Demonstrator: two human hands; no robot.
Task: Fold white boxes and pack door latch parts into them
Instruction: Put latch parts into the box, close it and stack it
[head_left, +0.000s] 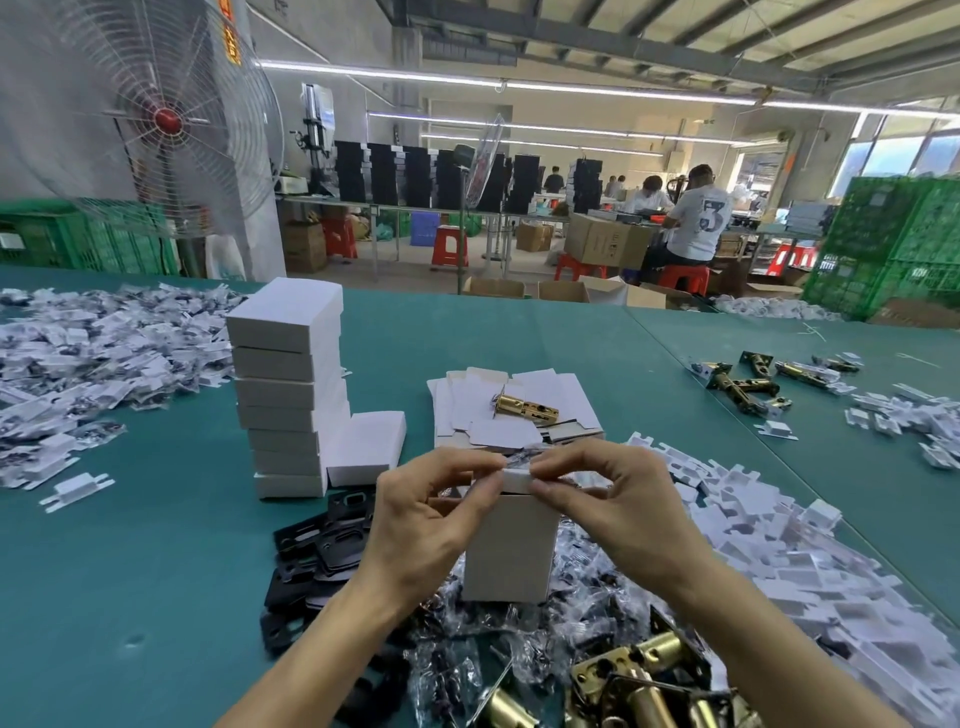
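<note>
Bare surface (130, 571) at your left: open passage. Tall stack of white boxes (285, 389) blocks your reach ahead-left. Black plates (317, 545), brass latches (649, 675) crowd near front. White insert heap (779, 545) fills your right. Far middle open.

Bare left hand (428, 525); bare right hand (626, 512)

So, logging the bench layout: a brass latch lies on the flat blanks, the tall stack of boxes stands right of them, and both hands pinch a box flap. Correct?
No: the head view shows the stack of boxes left of the flat blanks. The brass latch lies on them, and the left hand and right hand pinch the box flap.
</note>
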